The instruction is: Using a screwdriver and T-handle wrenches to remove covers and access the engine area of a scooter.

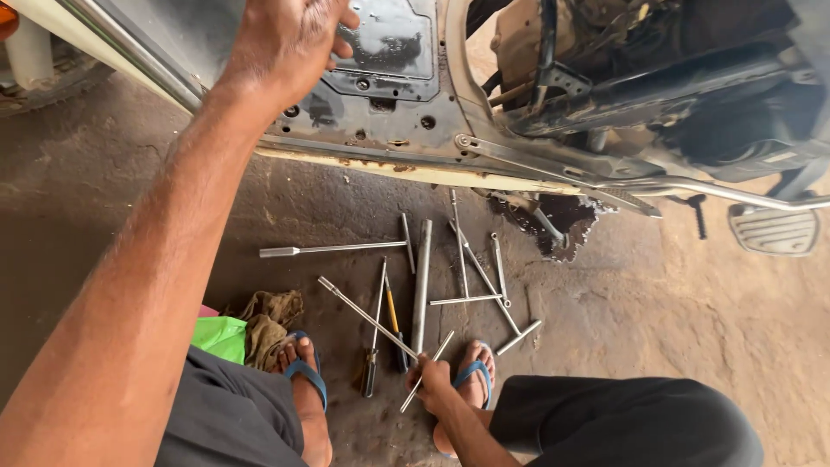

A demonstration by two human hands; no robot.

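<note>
The right hand (430, 380) is closed around the near end of a T-handle socket wrench (367, 318), low by the person's feet. The wrench's long shaft slants up and to the left, just above the other tools on the concrete floor (657, 320). The left hand (290, 43) is up at the far side, fingers curled and pressed on the grimy metal cover plate (393, 43) of the scooter's underside (432, 156). It seems to rest or brace there rather than grip anything.

Several things could go wrong. More T-handle wrenches (467, 268) lie crossed over one another near the held one, with a yellow-shafted screwdriver (393, 322) among them. If the wrench is lifted at a slant, its crossbar may snag a neighbour and scatter the pile. The person wears open blue sandals (304, 372), so a dropped steel bar would probably land on bare toes. A dark oily patch (566, 220) lies on the floor under the scooter, to the right. Oil on the palm would likely make the smooth shaft slip. The plate under the left hand looks greasy and its lower edge rusty, so a braced hand could slide towards that edge. A rag (268, 322) sits at the near left beside a green bag (220, 335).
</note>
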